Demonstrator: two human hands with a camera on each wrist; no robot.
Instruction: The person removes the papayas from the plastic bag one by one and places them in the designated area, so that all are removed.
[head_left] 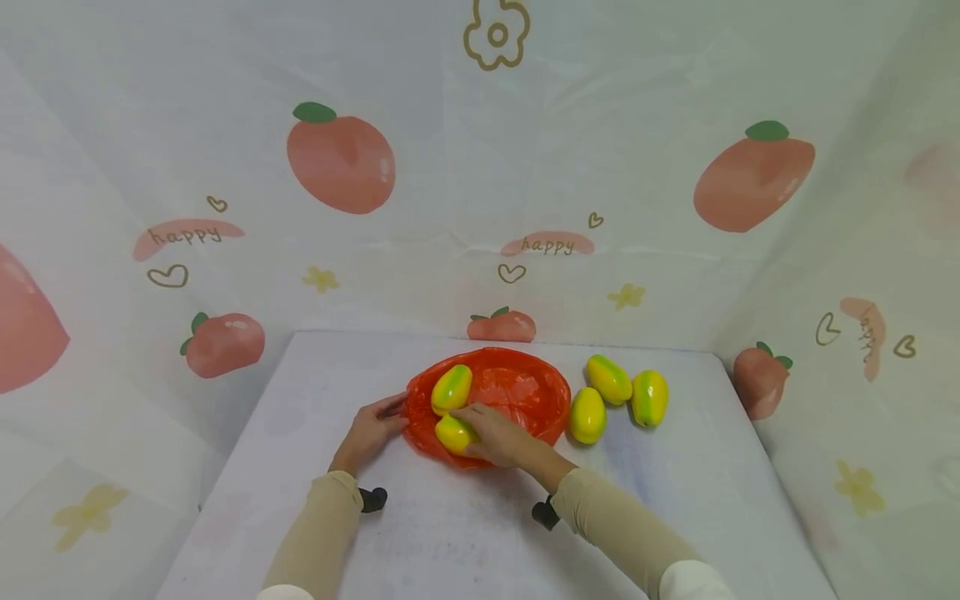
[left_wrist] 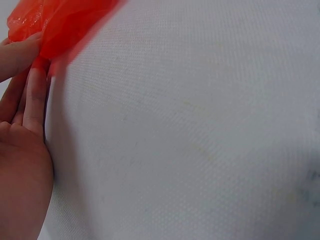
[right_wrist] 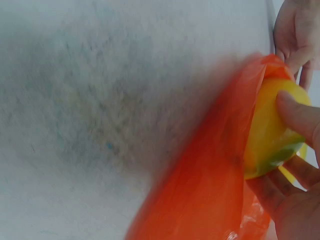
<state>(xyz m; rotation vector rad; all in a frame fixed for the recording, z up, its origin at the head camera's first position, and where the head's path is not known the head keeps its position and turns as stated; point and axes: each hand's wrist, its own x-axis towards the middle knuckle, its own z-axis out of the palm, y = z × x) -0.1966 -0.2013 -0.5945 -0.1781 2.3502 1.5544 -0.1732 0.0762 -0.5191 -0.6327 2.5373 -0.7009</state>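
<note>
Gripped yellow-green fruit (right_wrist: pixel 267 130) in right hand (head_left: pixel 501 435), thumb and fingers curled round it, inside red plastic bag (head_left: pixel 517 387). Pinched bag's left edge between thumb and fingers of left hand (head_left: pixel 367 433). Counted five fruits, one bag: two inside, counting second fruit (head_left: pixel 452 389); three on tabletop (head_left: pixel 442 533) right of bag, namely near fruit (head_left: pixel 587 416), far fruit (head_left: pixel 608 380), rightmost fruit (head_left: pixel 649 398). Saw held fruit partly covered by right hand. Got bag cut off in both wrist views. Couldn't make out left fingertips behind red film.
</note>
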